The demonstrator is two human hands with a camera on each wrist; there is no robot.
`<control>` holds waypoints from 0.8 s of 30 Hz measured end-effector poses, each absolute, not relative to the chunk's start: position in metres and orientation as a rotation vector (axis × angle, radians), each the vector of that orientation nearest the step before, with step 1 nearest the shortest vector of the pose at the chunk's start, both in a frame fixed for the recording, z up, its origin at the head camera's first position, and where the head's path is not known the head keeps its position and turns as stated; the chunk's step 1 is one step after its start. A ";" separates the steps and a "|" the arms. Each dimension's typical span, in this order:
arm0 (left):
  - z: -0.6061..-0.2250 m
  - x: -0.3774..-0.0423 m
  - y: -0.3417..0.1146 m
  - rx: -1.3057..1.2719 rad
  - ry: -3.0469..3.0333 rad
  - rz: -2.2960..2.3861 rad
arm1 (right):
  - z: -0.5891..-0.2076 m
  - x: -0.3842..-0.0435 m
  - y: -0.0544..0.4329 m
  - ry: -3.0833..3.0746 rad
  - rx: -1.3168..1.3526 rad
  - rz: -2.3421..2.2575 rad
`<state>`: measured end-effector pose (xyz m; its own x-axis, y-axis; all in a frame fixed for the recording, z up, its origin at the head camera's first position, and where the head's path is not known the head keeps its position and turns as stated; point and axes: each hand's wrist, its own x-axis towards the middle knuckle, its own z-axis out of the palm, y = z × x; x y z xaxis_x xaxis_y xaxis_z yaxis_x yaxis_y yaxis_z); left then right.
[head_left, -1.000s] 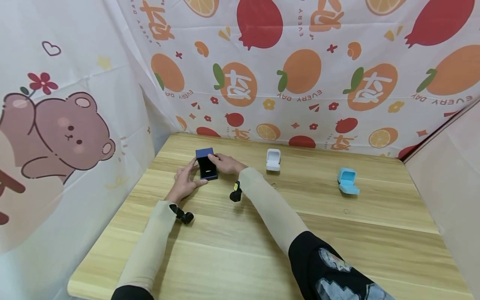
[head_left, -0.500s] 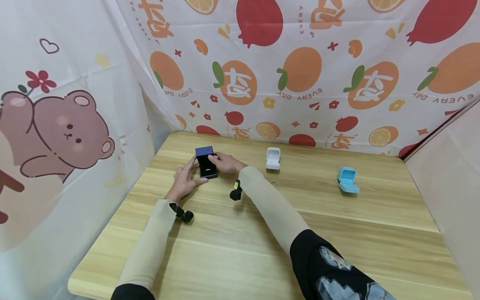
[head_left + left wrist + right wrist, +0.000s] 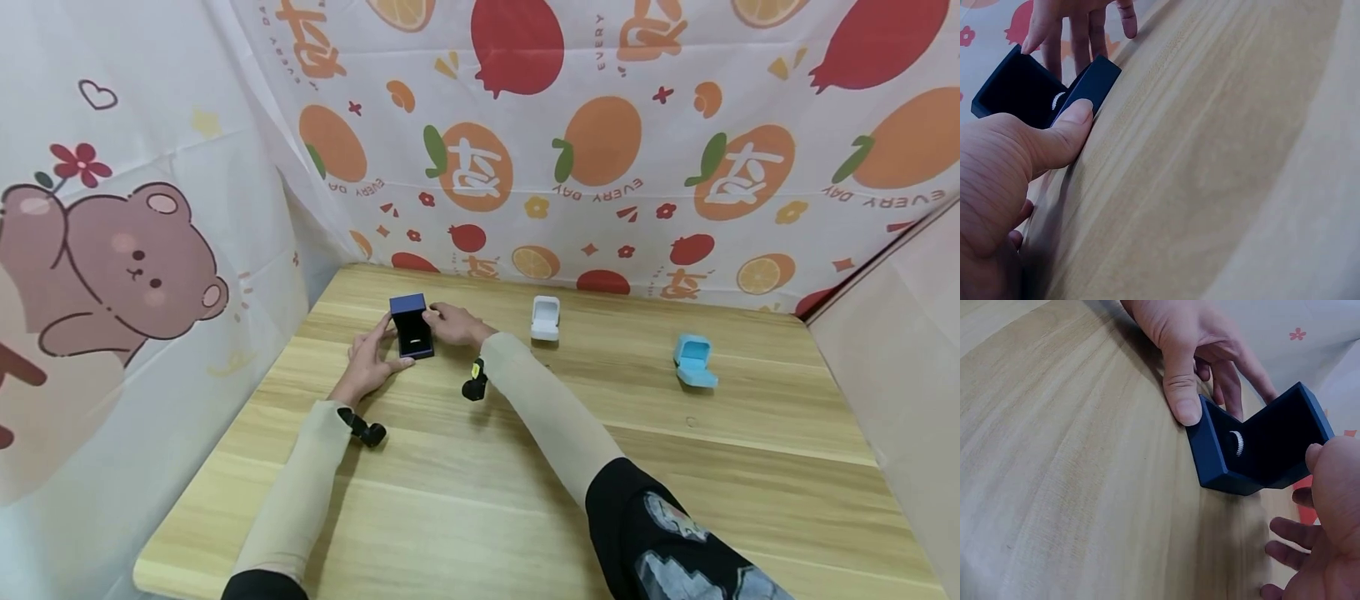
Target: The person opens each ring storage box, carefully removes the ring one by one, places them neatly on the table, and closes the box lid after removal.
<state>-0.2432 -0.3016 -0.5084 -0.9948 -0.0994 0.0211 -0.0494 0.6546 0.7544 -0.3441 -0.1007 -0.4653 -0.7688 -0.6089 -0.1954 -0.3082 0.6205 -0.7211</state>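
A dark blue ring box (image 3: 411,327) stands with its lid raised at the table's far left. Its black inside holds a sparkling ring (image 3: 1237,443), upright in the base. My left hand (image 3: 367,364) grips the box from the left, thumb on the base's front and a finger reaching behind the lid. On the other side, my right hand (image 3: 456,324) has its thumb (image 3: 1314,456) at the lid's edge. Its other fingers extend loosely beyond the box, as the left wrist view shows.
An open white ring box (image 3: 545,318) stands right of my hands. Farther right is an open light blue ring box (image 3: 695,362), with a thin ring (image 3: 692,422) lying in front of it. Behind the wooden table (image 3: 465,500) hangs a fruit-print cloth (image 3: 592,217).
My right hand has shifted slightly right, its thumb moving from inside the lid's opening to the lid's edge. The left hand and the blue box stay in place.
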 end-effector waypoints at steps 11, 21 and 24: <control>-0.510 -0.240 -0.302 0.126 -2.795 -1.261 | -0.455 -0.345 -0.095 2.542 -0.737 -0.992; -0.510 -0.241 -0.303 0.130 -2.812 -1.245 | -0.451 -0.346 -0.094 2.546 -0.852 -1.130; -0.510 -0.240 -0.302 0.126 -2.817 -1.246 | -0.451 -0.347 -0.093 2.548 -0.885 -1.164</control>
<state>-0.2400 -0.3022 -0.5100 -0.9950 -0.0980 0.0202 -0.0510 0.6702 0.7405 -0.3468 -0.0933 -0.4513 -0.7995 -0.5976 0.0604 -0.4369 0.5096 -0.7413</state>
